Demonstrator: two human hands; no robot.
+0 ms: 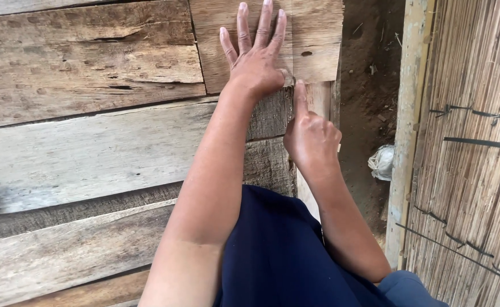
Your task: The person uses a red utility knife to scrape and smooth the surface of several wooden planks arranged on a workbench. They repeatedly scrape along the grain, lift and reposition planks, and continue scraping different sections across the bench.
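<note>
The left hand (pixel 257 57) lies flat and spread wide, fingers splayed, palm pressed on a short pale wooden board (pixel 318 40) that sits at the upper right end of a run of weathered grey planks (pixel 91 148). The right hand (pixel 311 139) is curled into a loose fist just below it, thumb stretched up so its tip meets the board's lower edge near the left hand's heel; whether it pinches something small there is too hidden to tell. The board looks stiff, dry and rough, light enough for one hand to steady, with splintery edges and knot holes, so a flat palm on its face or a grip along its free right edge would suit it best. Both forearms reach forward over a dark blue garment (pixel 278 256). To the right stand a pale post (pixel 406 142) and a reed-mat wall (pixel 477 170), with bare earth (pixel 369 68) between.
</note>
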